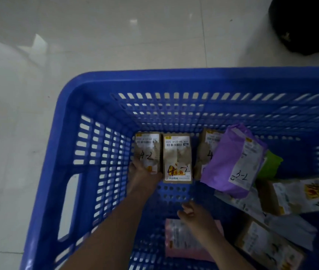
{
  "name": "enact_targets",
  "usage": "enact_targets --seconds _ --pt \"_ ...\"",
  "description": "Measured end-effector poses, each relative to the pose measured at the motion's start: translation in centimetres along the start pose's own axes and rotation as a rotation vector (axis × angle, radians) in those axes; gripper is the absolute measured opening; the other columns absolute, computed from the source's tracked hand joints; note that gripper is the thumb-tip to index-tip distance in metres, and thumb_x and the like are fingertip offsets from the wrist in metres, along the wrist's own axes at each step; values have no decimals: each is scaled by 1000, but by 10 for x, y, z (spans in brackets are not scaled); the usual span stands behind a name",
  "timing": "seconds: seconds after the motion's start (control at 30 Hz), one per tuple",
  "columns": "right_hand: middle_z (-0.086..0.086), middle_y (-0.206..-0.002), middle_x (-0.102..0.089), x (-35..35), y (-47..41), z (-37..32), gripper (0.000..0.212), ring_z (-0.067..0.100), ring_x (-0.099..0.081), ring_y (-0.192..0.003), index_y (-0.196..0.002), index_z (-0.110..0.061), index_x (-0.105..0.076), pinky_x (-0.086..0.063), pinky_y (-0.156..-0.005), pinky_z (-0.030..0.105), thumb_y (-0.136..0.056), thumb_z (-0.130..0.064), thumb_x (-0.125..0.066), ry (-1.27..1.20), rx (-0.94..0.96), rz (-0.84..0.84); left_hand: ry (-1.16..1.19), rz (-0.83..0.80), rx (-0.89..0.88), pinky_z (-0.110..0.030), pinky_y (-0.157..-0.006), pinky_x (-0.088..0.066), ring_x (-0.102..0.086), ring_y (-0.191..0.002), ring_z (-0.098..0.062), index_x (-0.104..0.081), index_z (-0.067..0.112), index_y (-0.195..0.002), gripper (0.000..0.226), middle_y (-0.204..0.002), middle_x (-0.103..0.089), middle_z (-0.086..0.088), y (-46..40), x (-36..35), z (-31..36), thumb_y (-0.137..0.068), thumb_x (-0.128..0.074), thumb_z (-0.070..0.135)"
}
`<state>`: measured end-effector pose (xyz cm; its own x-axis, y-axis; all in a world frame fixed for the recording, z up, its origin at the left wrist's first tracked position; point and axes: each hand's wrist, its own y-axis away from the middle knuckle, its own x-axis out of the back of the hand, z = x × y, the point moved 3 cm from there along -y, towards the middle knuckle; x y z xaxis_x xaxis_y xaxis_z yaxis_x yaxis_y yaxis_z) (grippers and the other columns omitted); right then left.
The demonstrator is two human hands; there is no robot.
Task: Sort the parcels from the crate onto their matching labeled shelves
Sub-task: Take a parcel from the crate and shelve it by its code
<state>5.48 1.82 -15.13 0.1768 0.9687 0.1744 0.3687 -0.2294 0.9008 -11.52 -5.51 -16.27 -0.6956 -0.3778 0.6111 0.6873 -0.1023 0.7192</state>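
I look down into a blue slotted crate (73,172) on the floor. My left hand (142,177) reaches to its bottom and grips the near end of a small brown box marked 4-2 (147,148). Beside it stands a second brown box marked 4-2 (177,158), and a third brown box (206,152) sits partly behind a purple bag marked 3-2 (230,164). My right hand (193,216) hovers lower, fingers loosely curled, over a pink bag (182,242), holding nothing.
More parcels lie at the crate's right: a green bag (270,165), a brown box with a yellow label (295,195), white bags (289,228) and another box (267,248). Pale tiled floor (115,36) surrounds the crate. A dark object (306,26) sits top right.
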Motion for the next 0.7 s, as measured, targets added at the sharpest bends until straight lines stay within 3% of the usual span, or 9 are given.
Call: enact_targets --seconds 0.17,0.27,0.3,0.37,0.43,0.57,0.6,0.7 --pt "0 -127 -56 8 -5 17 34 16 -52 -118 -125 -17 -54 -31 -81 18 -94 -30 -51 69 -61 -11 -9 99 -27 -55 -102 -39 -27 -134 -37 -5 24 -144 104 -147 -21 -13 -5 -10 -1 -68 -76 30" --pt "-2 -103 -57 15 9 16 2 16 -55 -103 -92 -28 -57 -35 -84 21 -92 -28 -55 -18 -85 48 24 135 -49 -53 -94 -46 -36 -129 -37 -11 27 -141 99 -143 -27 -14 17 0 2 -67 -76 33" --pt "-1 -104 -58 17 18 12 3 16 -56 -103 -92 -28 -58 -38 -88 23 -92 -27 -56 -38 -73 60 36 152 -59 -52 -91 -49 -40 -126 -38 -12 27 -141 97 -143 -29 -14 30 6 4 -69 -76 38" --pt "6 -119 -62 21 41 -7 24 22 -58 -112 -112 -13 -62 -43 -98 33 -93 -26 -55 -72 -36 85 48 171 -82 -51 -85 -52 -45 -123 -37 -12 29 -140 94 -143 -31 -12 64 20 12 -71 -72 50" --pt "18 -128 -57 29 74 -39 38 29 -55 -116 -123 -1 -55 -42 -101 41 -95 -27 -52 -168 -26 89 77 151 -98 -49 -84 -54 -49 -121 -33 -12 36 -137 94 -142 -35 -9 105 38 25 -66 -69 59" --pt "0 -140 -44 55 145 -114 59 20 -47 -126 -143 -21 -36 -42 -101 35 -91 -41 -56 -569 61 32 162 75 -126 -44 -87 -53 -47 -122 -24 -14 38 -138 104 -136 -41 -1 181 87 65 -52 -70 56" --pt "-2 -138 -47 65 163 -134 59 18 -50 -123 -141 -24 -38 -45 -98 34 -89 -43 -58 -613 115 28 162 67 -143 -43 -91 -51 -44 -125 -23 -14 33 -141 105 -136 -40 0 199 101 79 -55 -71 52" --pt "1 -122 -64 102 219 -195 31 13 -63 -102 -119 -26 -56 -54 -86 30 -89 -30 -63 -594 249 109 175 93 -217 -44 -93 -49 -44 -123 -21 -18 28 -142 107 -132 -43 1 252 147 130 -51 -68 52"
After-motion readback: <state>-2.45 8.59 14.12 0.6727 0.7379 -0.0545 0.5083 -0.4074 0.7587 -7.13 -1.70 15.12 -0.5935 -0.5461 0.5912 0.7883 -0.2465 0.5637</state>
